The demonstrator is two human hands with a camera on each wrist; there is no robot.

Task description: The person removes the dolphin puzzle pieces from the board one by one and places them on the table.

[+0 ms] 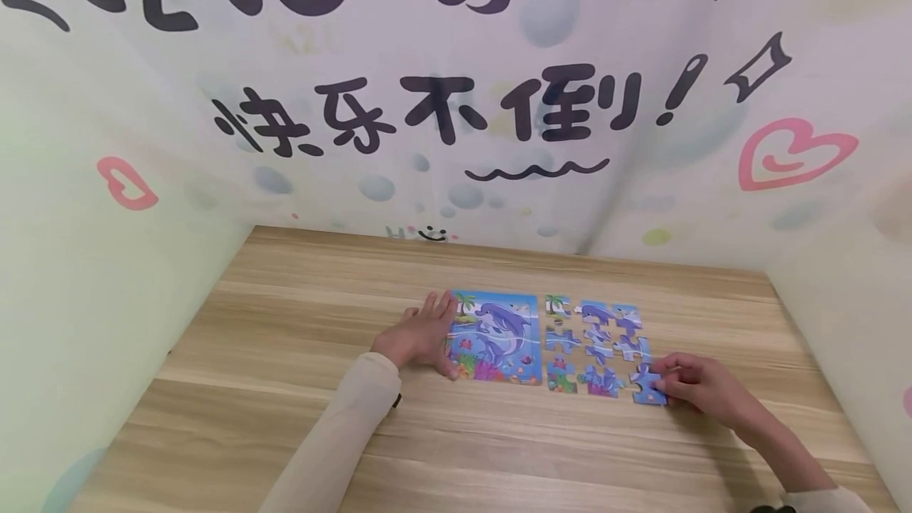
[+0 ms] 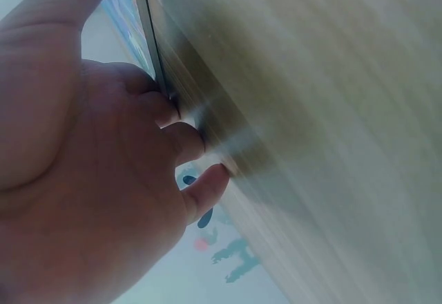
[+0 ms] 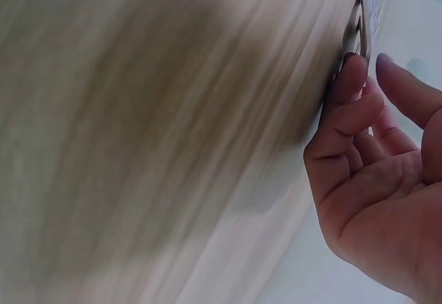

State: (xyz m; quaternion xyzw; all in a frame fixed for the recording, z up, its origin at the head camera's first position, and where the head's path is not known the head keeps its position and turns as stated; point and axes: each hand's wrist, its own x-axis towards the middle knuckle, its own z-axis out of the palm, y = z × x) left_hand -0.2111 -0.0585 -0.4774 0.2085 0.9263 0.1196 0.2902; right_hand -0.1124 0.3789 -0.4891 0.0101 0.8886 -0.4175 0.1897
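Observation:
A puzzle board printed with a purple dolphin, sea and coral lies flat on the wooden table. My left hand rests along its left edge, fingers spread and touching the edge; the left wrist view shows these fingertips down at the tabletop. Right of the board, loose puzzle pieces with a matching picture lie in rough rows with gaps. At their lower right corner, my right hand holds a blue puzzle piece by its right side, between thumb and curled forefinger. That piece's thin edge shows in the right wrist view.
The wooden table extends around the puzzle on all sides. Behind it hangs a white cloth backdrop with black writing and bubbles. Pale walls close in the left and right sides.

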